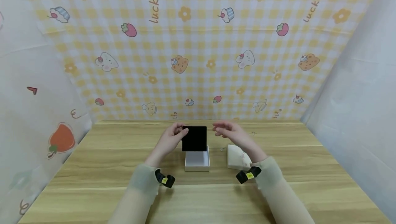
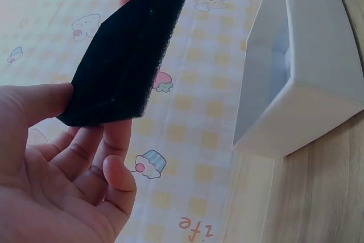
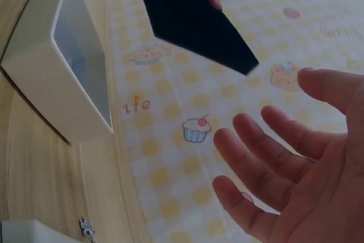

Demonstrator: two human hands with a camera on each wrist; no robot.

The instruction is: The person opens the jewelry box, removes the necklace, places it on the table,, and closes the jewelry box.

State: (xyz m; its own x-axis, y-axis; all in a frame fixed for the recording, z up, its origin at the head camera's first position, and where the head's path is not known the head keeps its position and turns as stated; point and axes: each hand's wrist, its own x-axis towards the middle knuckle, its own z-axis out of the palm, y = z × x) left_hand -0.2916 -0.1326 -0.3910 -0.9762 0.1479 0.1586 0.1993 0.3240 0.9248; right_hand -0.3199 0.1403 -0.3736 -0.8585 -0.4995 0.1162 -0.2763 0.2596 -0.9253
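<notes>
A black square foam pad point(image 1: 194, 138) is pinched at its left edge between the thumb and fingers of my left hand point(image 1: 168, 140). In the left wrist view the pad point(image 2: 128, 55) shows its thickness and slightly fuzzy edge. The pad is held above an open white box point(image 1: 197, 168), whose pale inside shows below it. My right hand point(image 1: 233, 135) hovers to the right of the pad, apart from it. In the right wrist view its fingers point(image 3: 256, 157) are loosely spread and hold nothing.
A white box or lid point(image 1: 237, 158) with faint print lies partly under my right forearm. One small silvery piece point(image 1: 221, 149) is between it and the open box; another small item point(image 1: 253, 133) lies farther back. A patterned cloth point(image 1: 198, 79) hangs behind the wooden table point(image 1: 108, 169).
</notes>
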